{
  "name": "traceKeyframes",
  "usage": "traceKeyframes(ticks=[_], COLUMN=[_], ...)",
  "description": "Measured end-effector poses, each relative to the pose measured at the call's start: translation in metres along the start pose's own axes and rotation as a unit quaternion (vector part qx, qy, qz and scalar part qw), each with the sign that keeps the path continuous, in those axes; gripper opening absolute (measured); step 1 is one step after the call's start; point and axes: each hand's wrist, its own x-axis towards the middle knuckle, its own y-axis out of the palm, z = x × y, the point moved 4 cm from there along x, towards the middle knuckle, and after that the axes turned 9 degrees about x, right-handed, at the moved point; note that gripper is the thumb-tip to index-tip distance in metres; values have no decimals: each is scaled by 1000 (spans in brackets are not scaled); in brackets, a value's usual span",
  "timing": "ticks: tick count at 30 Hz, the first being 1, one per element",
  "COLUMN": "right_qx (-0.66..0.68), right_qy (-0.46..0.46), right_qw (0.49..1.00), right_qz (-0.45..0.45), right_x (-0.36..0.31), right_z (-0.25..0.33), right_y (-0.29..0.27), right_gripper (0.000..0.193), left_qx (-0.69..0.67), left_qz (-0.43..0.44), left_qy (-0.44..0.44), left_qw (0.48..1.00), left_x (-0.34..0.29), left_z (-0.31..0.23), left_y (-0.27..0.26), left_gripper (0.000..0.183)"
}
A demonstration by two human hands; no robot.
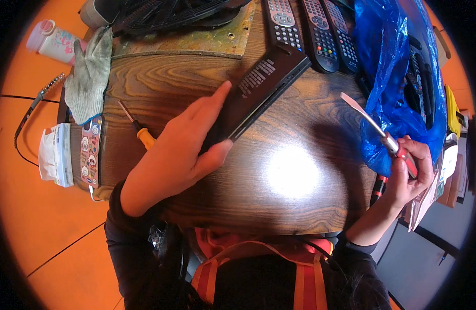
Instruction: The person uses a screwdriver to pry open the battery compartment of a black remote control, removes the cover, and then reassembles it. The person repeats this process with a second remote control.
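Observation:
My left hand (pixel 170 147) is closed round the near end of a black oblong plastic device (pixel 256 85), with thumb and fingers on opposite sides. Rows of light print cover its upper face, and a seam runs along its long side. It is held tilted, its far end pointing toward the remotes. At the right, my right hand (pixel 411 175) grips a flat-blade screwdriver (pixel 369 121) by its red handle, the blade pointing up and left, apart from the device. Another screwdriver (pixel 145 138) with a yellow handle lies on the table, partly hidden behind my left hand.
Several remote controls (pixel 319 36) lie at the back beside a blue plastic bag (pixel 385 98) holding dark items. A stained board (pixel 222 44) bears a black object (pixel 165 15). Along the left are a work glove (pixel 88 85), a patterned phone (pixel 91 150) and a tissue pack (pixel 57 155).

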Motion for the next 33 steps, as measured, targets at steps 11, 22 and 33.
traceKeyframes(ticks=[11,22,33], right_qx=[-45,84,316], right_qy=[-68,14,163], right_qw=[996,996,926], right_qz=[29,-24,-129], right_x=[-2,-15,-22], right_z=[7,6,-8], right_y=[13,5,4], right_gripper=[27,38,50], left_qx=[65,-8,128], left_qz=[-14,-13,-32], left_qy=[52,30,72], left_qw=[996,999,989], left_x=[2,-3,7], left_z=[-2,4,-6], left_y=[3,-6,-4], left_gripper=[59,69,57])
